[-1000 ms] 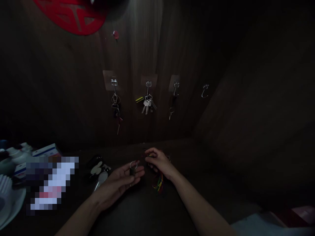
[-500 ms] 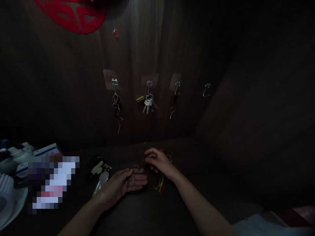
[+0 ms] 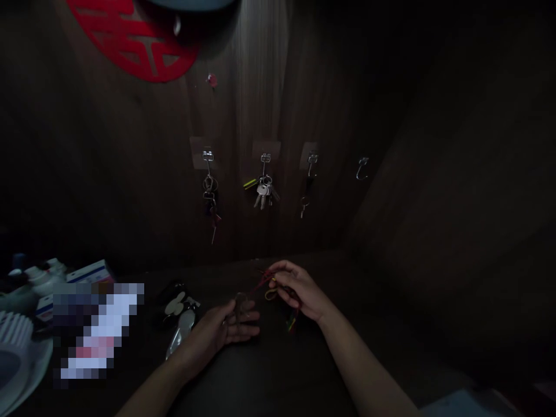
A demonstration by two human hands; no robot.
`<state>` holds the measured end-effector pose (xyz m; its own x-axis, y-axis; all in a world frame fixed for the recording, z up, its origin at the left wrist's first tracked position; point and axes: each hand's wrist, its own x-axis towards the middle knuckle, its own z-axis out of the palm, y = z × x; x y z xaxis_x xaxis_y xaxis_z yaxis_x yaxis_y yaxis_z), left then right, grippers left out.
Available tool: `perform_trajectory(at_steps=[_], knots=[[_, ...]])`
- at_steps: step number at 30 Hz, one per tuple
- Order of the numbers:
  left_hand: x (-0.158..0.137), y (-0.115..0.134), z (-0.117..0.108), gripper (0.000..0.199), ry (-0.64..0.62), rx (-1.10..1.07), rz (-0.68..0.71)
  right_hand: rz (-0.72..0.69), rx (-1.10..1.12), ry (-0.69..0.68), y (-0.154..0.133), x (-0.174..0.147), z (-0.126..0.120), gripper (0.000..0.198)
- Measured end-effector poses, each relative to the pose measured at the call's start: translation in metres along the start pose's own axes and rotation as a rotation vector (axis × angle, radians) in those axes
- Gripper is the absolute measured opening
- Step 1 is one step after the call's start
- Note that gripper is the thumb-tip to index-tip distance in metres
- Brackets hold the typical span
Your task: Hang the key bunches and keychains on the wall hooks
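My left hand [image 3: 221,329] is palm up with its fingers stretched, its thumb pressing a metal key ring [image 3: 241,297] against them. A key [image 3: 237,317] seems to lie across the fingers, dim in the low light. Just to the right, my right hand [image 3: 299,291] pinches a braided cord [image 3: 262,280] in red and yellow. One red strand reaches toward the key ring; I cannot tell whether they are joined. A yellow loop [image 3: 271,294] and a green-and-yellow tassel [image 3: 291,322] hang below the right fingers.
Wall hooks carry a left key bunch [image 3: 210,191], a middle key bunch [image 3: 263,192] and a small key [image 3: 303,209]; a bare hook [image 3: 362,168] is at right. Dark keys with pale tags [image 3: 175,304] lie left, near boxes [image 3: 89,272], bottles [image 3: 41,281] and a white rack [image 3: 15,339].
My right hand has lifted the cord off the surface and shifted slightly right, with the tassel now hanging from it. My left hand stays nearly in place with the key ring.
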<state>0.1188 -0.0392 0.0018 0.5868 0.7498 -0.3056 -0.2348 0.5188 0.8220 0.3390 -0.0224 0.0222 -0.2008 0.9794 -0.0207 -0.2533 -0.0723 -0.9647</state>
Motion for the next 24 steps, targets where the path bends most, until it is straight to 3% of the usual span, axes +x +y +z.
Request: perform_trajectory(at_steps=[5,8,14,24], knots=[[0.0,-0.004,0.002,0.047,-0.016,0.071,0.018,-0.026,0.072,-0.067,-0.017,-0.009,-0.002,0.031],[-0.001,-0.005,0.005,0.043,0.054,0.068,0.026,-0.058,0.073,-0.057,-0.032,-0.01,-0.004,0.033],[-0.008,-0.003,0.011,0.04,0.146,0.109,0.06,-0.187,-0.052,0.141,-0.071,0.002,-0.02,0.026],[0.006,-0.007,-0.002,0.055,0.075,0.229,-0.044,-0.46,-0.292,0.304,-0.155,0.031,-0.033,0.028]])
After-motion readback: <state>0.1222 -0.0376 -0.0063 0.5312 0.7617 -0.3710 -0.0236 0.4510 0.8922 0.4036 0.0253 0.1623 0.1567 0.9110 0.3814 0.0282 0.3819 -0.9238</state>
